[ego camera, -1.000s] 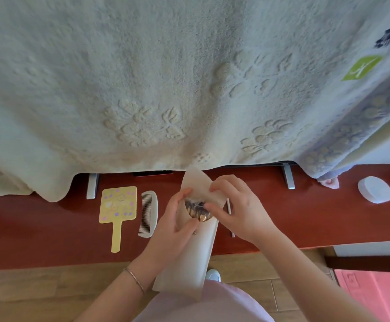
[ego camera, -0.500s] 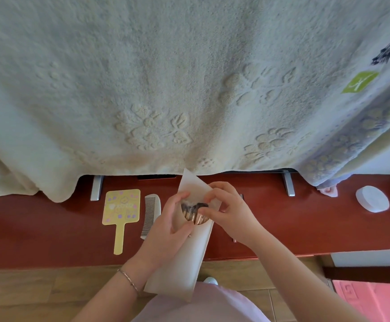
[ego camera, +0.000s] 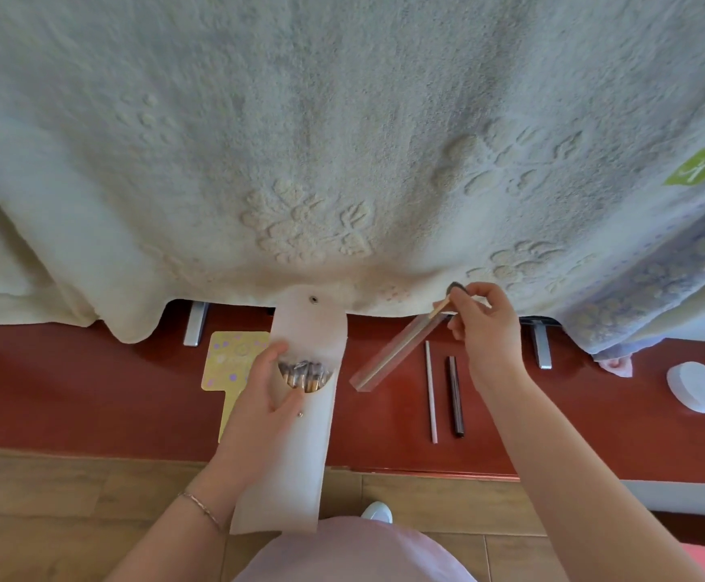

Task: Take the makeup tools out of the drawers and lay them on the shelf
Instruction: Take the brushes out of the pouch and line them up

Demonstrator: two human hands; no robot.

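My left hand (ego camera: 264, 396) grips a white brush pouch (ego camera: 300, 434) held upright over the red shelf (ego camera: 90, 396), its flap open and several brush heads (ego camera: 303, 373) showing at the mouth. My right hand (ego camera: 485, 325) pinches a makeup brush (ego camera: 397, 354) with a clear handle and dark tip, tilted in the air to the right of the pouch. Two thin tools lie on the shelf below that hand: a pink stick (ego camera: 430, 392) and a dark pencil (ego camera: 455, 394). A yellow hand mirror (ego camera: 227, 363) lies flat, partly behind my left hand.
A cream blanket (ego camera: 300, 140) hangs over the back of the shelf and hides what is behind. A white round case (ego camera: 697, 386) sits at the right end. Metal brackets (ego camera: 195, 323) stand at the back. Wooden floor (ego camera: 48, 497) lies below the shelf edge.
My right hand has pulled one brush out of the pouch and swung it up to the right. The pouch flap now stands fully open. The comb is hidden behind my left hand.
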